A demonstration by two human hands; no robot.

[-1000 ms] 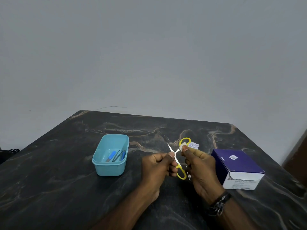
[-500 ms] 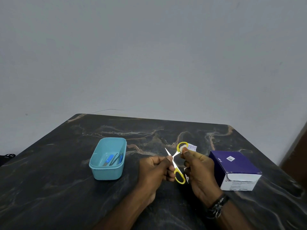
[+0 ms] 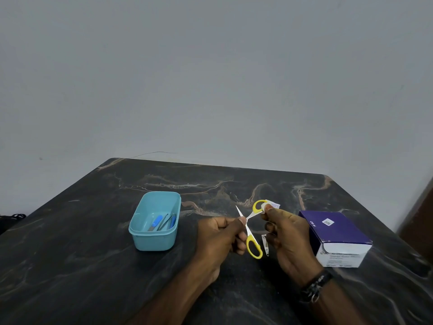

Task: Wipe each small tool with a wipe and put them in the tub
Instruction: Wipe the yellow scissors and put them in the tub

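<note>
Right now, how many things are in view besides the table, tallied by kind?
Scissors: 1
Wipe: 1
Nail clipper on the table: 1
Tub: 1
Tools in the tub: about 3, overlapping
Box: 1
Total: about 8

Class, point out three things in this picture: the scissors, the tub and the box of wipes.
scissors [image 3: 253,247]: head view, on the lower yellow handle loop.
tub [image 3: 153,241]: head view, on its near outer wall.
box of wipes [image 3: 332,227]: head view, on its purple top face.
</note>
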